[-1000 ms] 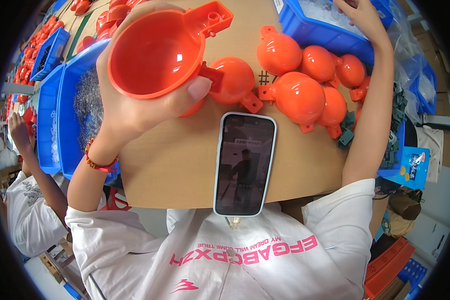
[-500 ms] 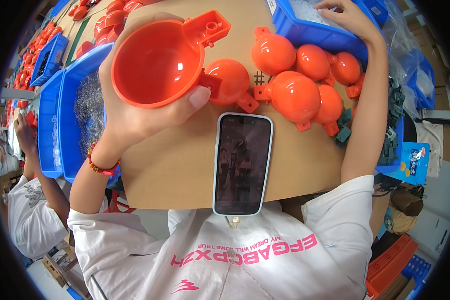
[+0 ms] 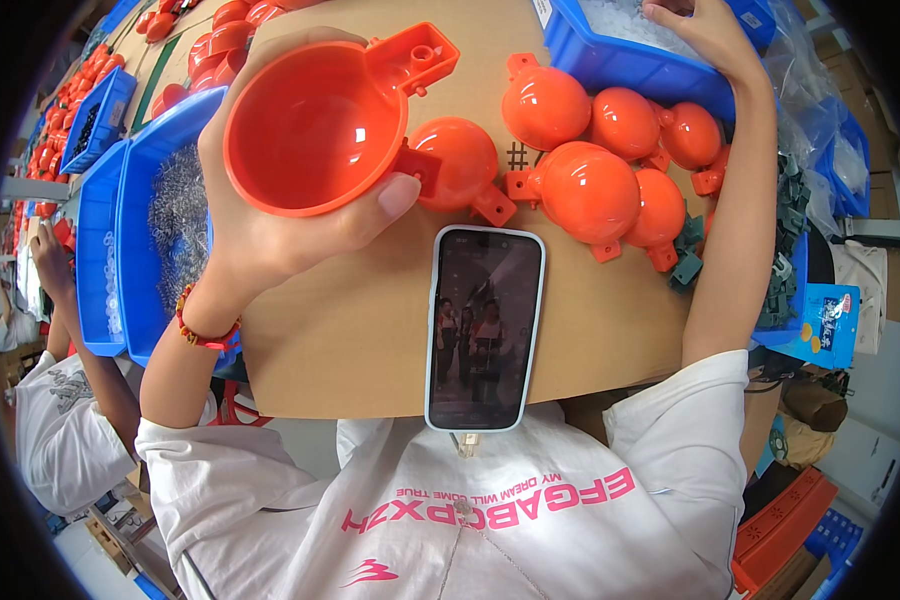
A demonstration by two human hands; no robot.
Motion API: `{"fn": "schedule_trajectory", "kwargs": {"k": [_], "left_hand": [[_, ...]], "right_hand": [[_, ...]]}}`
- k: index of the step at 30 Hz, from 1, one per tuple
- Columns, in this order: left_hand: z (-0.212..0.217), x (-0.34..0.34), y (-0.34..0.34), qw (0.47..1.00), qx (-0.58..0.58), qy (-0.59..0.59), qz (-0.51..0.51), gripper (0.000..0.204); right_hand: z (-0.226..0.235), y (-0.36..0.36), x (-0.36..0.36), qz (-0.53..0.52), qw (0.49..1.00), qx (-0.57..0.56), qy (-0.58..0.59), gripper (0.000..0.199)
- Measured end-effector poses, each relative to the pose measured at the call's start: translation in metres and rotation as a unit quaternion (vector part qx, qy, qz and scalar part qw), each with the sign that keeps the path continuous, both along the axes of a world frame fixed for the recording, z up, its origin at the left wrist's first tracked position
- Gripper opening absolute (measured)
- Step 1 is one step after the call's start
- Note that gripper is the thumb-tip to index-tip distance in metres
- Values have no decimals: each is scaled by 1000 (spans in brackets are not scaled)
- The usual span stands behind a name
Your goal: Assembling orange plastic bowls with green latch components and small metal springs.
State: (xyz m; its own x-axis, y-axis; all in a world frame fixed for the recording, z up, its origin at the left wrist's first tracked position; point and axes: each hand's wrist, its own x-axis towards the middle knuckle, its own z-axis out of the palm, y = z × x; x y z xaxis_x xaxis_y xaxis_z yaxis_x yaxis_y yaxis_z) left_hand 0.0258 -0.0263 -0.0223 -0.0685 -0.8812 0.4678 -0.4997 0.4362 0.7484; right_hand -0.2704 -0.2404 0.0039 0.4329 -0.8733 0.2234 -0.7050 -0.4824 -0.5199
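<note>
My left hand (image 3: 270,235) is closed around a hollow orange-red plastic half-shell (image 3: 315,130). The shell's open side faces up toward me, and a slotted tab with a small round hole sticks out at its upper right. My thumb presses near a second tab on the lower right rim. At the top right, my right hand (image 3: 710,30) is over a blue bin (image 3: 630,75) of small clear-white plastic pieces (image 3: 635,25). Its fingers are curled together at the picture's upper edge, and what they pinch, if anything, is hidden.
Several orange-red balls with tabs (image 3: 590,195) lie mid-table beside dark green clips (image 3: 685,265). A phone (image 3: 485,330) lies at the near edge. Left stands a blue bin (image 3: 135,270) of metal springs (image 3: 180,220). A co-worker's arm (image 3: 90,340) is at far left.
My right hand has shifted slightly up and right in the bin, and its fingers have drawn in. My left hand and the half-shell have hardly moved.
</note>
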Motion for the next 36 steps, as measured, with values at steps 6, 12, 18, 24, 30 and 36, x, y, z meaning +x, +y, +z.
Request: {"fn": "schedule_trajectory", "kwargs": {"k": [6, 12, 18, 24, 30, 36], "left_hand": [[1, -1, 0, 1000, -7, -1, 0, 77], [1, 0, -1, 1000, -18, -10, -5, 76], [0, 0, 0, 1000, -13, -13, -1, 76], [0, 0, 1, 1000, -7, -19, -1, 74], [1, -1, 2, 1000, 8, -13, 7, 74], [0, 0, 1, 1000, -9, -19, 2, 74]], "right_hand": [[0, -1, -1, -1, 999, -3, -33, 14], [2, 2, 1, -21, 999, -27, -30, 14], [2, 4, 1, 9, 998, 3, 68, 18], [-8, -11, -9, 52, 997, 43, 44, 17], [-7, -11, -9, 47, 998, 32, 35, 20], [-2, -1, -3, 48, 994, 7, 96, 26]]}}
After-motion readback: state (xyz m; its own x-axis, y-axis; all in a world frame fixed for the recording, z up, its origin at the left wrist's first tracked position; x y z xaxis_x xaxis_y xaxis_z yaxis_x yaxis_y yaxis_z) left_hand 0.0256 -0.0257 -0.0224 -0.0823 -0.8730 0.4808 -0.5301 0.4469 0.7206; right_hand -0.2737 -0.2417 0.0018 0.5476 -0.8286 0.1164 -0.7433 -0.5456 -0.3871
